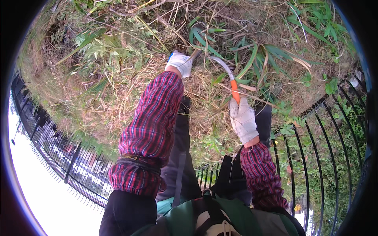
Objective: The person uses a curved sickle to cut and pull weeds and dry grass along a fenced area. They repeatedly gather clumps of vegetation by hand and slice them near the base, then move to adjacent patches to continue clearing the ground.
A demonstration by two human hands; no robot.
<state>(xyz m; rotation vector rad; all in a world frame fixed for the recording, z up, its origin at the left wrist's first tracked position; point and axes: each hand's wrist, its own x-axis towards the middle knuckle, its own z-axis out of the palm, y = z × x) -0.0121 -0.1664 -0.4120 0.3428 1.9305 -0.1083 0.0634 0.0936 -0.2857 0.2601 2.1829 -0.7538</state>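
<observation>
My right hand [243, 119], in a white work glove, is closed round the orange handle [235, 92] of a hand sickle. Its curved metal blade [222, 65] reaches up and left into long green leaves [249, 63]. My left hand [180, 62], in a similar white glove with blue at the fingers, is down in the grass left of the blade. Its fingers are mostly hidden, so whether they grip any stems cannot be told. Dry cut-looking grass [147, 79] lies around and below that hand.
A black metal fence [316, 138] curves along the right, with leafy growth behind it. Another stretch of black fence [72, 162] runs along the lower left. Broad-leaved weeds [103, 44] stand at the upper left. My dark-trousered legs [181, 141] are below my hands.
</observation>
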